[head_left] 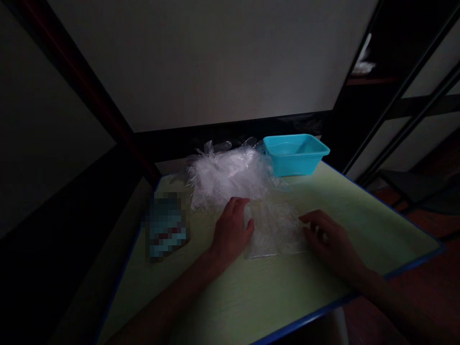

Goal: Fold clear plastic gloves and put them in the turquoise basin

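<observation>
A clear plastic sheet or bag (275, 229) lies flat on the pale green table (273, 292) between my hands. My left hand (232, 230) rests on its left edge, fingers curved down onto the plastic. My right hand (328, 239) presses on its right edge with fingers bent. Behind the sheet sits a heap of crumpled clear plastic gloves or bags (226, 175).
A turquoise plastic tub (295, 153) stands at the table's far right corner. A blurred-out object (166, 225) lies at the left edge. The table has a blue rim (413, 266). Dark metal frame bars (402, 96) rise at the right, a wall behind.
</observation>
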Available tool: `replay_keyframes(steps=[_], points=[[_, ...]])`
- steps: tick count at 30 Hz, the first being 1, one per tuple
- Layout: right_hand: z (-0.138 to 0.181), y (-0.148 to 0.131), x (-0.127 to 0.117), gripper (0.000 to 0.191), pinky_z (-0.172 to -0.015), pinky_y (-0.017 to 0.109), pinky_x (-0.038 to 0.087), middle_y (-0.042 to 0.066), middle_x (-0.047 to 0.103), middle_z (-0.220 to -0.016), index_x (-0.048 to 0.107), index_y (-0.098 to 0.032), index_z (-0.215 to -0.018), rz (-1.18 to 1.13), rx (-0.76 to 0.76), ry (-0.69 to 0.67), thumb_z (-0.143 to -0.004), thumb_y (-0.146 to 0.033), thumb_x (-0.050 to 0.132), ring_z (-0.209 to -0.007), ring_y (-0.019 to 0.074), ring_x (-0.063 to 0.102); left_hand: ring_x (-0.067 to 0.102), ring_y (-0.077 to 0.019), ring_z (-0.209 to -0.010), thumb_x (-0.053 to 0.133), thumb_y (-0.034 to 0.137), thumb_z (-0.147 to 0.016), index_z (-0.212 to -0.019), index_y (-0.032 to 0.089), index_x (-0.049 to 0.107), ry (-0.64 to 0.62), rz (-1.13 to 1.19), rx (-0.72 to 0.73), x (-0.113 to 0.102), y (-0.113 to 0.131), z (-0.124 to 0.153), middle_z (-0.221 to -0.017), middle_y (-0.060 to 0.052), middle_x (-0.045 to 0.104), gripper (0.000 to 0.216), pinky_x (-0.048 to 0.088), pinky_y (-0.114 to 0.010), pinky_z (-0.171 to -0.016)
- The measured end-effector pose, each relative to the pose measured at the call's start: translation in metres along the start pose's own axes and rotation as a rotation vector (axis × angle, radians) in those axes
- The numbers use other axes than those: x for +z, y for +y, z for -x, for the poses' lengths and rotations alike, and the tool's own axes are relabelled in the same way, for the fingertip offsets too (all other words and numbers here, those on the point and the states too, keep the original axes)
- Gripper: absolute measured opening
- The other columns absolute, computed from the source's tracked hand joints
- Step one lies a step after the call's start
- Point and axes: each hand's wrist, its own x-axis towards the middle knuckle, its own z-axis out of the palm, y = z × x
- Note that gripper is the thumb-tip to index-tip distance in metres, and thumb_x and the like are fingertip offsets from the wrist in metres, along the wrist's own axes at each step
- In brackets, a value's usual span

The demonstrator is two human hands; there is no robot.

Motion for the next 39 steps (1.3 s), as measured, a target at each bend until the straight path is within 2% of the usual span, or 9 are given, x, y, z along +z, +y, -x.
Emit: replay_keyframes(steps=[3, 5, 9, 12, 22, 27, 34, 39], points=[[0.011, -0.003, -0.001, 0.027, -0.078, 0.035, 0.05, 0.012, 0.059, -0.108, 0.052, -0.016, -0.111, 0.119, -0.158, -0.081, -0.087, -0.022, 0.04, -0.094, 0.0204, 0.058, 0.046, -0.0234, -0.114, 0.05, 0.015, -0.077, -0.113, 0.013, 0.05, -0.149, -0.199, 0.266, -0.002, 0.01, 0.012, -0.12, -0.012, 0.05, 0.036, 0.04, -0.037, -0.095], [0.02, -0.006, 0.0, 0.04, -0.091, 0.041, 0.043, 0.014, 0.052, -0.124, 0.041, -0.015, -0.127, 0.23, -0.256, -0.154, -0.088, -0.026, 0.041, -0.111, 0.0231, 0.051, 0.038, -0.0234, -0.123, 0.046, 0.018, -0.082, -0.121, 0.011, 0.045, -0.299, -0.277, 0.363, -0.001, 0.014, 0.019, -0.132, -0.014, 0.043, 0.04, 0.034, -0.037, -0.101], [0.034, -0.01, 0.007, 0.068, -0.104, 0.049, 0.024, 0.013, 0.033, -0.141, 0.012, -0.013, -0.142, 0.387, -0.382, -0.27, -0.087, -0.041, 0.043, -0.128, 0.0256, 0.031, 0.023, -0.0203, -0.132, 0.038, 0.025, -0.088, -0.132, 0.01, 0.033, -0.492, -0.353, 0.361, 0.002, 0.01, 0.022, -0.142, -0.012, 0.029, 0.046, 0.024, -0.036, -0.107], [0.038, -0.008, 0.01, 0.077, -0.107, 0.049, 0.018, 0.014, 0.029, -0.142, 0.005, -0.012, -0.142, 0.419, -0.402, -0.303, -0.086, -0.05, 0.042, -0.13, 0.0258, 0.028, 0.019, -0.0196, -0.133, 0.035, 0.029, -0.09, -0.135, 0.01, 0.028, -0.556, -0.388, 0.317, 0.004, 0.005, 0.02, -0.144, -0.012, 0.024, 0.05, 0.021, -0.036, -0.108], [0.041, -0.002, 0.007, 0.082, -0.105, 0.051, 0.02, 0.014, 0.025, -0.143, 0.003, -0.014, -0.142, 0.399, -0.34, -0.361, -0.083, -0.055, 0.042, -0.13, 0.0288, 0.027, 0.012, -0.0198, -0.134, 0.032, 0.037, -0.09, -0.138, 0.01, 0.021, -0.565, -0.441, 0.332, 0.006, 0.004, 0.02, -0.146, -0.012, 0.018, 0.056, 0.016, -0.036, -0.108], [0.041, 0.001, -0.004, 0.081, -0.103, 0.053, 0.022, 0.015, 0.025, -0.143, 0.002, -0.013, -0.142, 0.441, -0.327, -0.375, -0.084, -0.054, 0.041, -0.129, 0.0295, 0.027, 0.011, -0.0197, -0.135, 0.032, 0.039, -0.09, -0.138, 0.01, 0.021, -0.566, -0.457, 0.337, 0.004, 0.005, 0.02, -0.146, -0.011, 0.017, 0.056, 0.014, -0.035, -0.109], [0.045, 0.003, -0.013, 0.08, -0.102, 0.054, 0.025, 0.015, 0.026, -0.143, 0.001, -0.013, -0.142, 0.429, -0.283, -0.307, -0.085, -0.053, 0.041, -0.129, 0.0291, 0.027, 0.009, -0.0197, -0.135, 0.033, 0.04, -0.09, -0.138, 0.008, 0.02, -0.524, -0.475, 0.343, 0.002, 0.005, 0.021, -0.146, -0.011, 0.014, 0.059, 0.013, -0.035, -0.109], [0.046, 0.002, -0.014, 0.079, -0.102, 0.053, 0.025, 0.014, 0.024, -0.144, 0.002, -0.015, -0.142, 0.405, -0.25, -0.299, -0.085, -0.051, 0.042, -0.13, 0.0292, 0.026, 0.006, -0.0191, -0.135, 0.034, 0.034, -0.089, -0.138, 0.009, 0.019, -0.472, -0.442, 0.315, -0.001, 0.007, 0.018, -0.147, -0.011, 0.013, 0.057, 0.014, -0.039, -0.11]])
